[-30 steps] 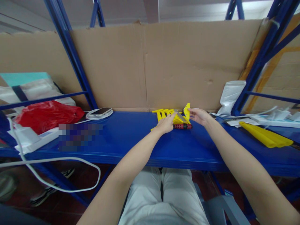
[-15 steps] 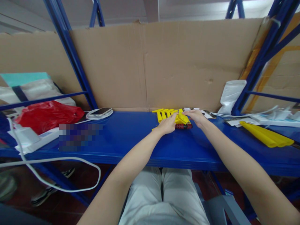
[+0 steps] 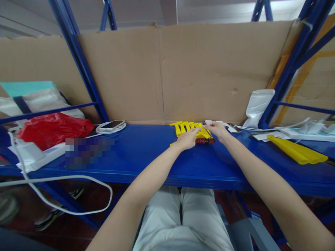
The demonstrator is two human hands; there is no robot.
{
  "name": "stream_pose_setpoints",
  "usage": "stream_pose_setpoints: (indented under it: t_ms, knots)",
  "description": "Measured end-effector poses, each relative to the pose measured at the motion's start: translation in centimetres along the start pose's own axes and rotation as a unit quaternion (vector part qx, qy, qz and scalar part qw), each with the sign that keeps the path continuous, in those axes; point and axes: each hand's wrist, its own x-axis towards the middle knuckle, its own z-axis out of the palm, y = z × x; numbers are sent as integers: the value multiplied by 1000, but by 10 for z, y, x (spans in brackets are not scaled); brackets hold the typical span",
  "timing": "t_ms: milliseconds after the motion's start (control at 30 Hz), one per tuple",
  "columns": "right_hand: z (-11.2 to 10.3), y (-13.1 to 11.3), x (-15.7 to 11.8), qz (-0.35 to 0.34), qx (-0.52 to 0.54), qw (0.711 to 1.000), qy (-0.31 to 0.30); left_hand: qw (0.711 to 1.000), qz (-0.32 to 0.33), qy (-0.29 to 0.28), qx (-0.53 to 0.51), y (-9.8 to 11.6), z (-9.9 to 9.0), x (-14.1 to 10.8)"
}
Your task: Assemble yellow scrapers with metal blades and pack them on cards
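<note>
One yellow plastic piece seems steadied by left hand and right hand behind the red-and-black handle; neither grip can be told.

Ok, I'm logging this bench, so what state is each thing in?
Yellow T-shaped plastic pieces: lined up in a row
Red-and-black ribbed handle: lying down, partly covered
Red plastic bag: crumpled
Black-screened phone: lying flat, screen dark
Slim white cable: coiled by the phone
White plastic pouch: propped upright
Long yellow ridged piece: lying down
Thick white cable: looped, hanging past the shelf edge
</note>
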Motion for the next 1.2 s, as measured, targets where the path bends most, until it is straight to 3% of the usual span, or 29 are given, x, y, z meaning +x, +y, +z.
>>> stream_pose_setpoints:
  t_ms: [133,233,333,433,900,1067,1200]
  knots:
    - [-21,7,8,-26,-134,988,68,1000,-13,6,-5,-2,1,2]
    - [-41,15,10,-20,-347,934,76,1000,-17,16,-13,-5,2,4]
    - [-55,26,11,30,-462,886,-3,999,-16,24,-14,-8,4,5]
    - [-58,37,14,73,-496,862,-73,999,-18,25,-10,-8,5,6]
    - [-49,38,14,27,-527,846,-76,1000,-17,19,3,-8,7,6]
    - [-44,45,22,62,-484,867,-99,1000,-12,20,16,-6,7,4]
    - [-42,48,26,46,-457,883,-95,1000,6,21,17,-3,5,3]
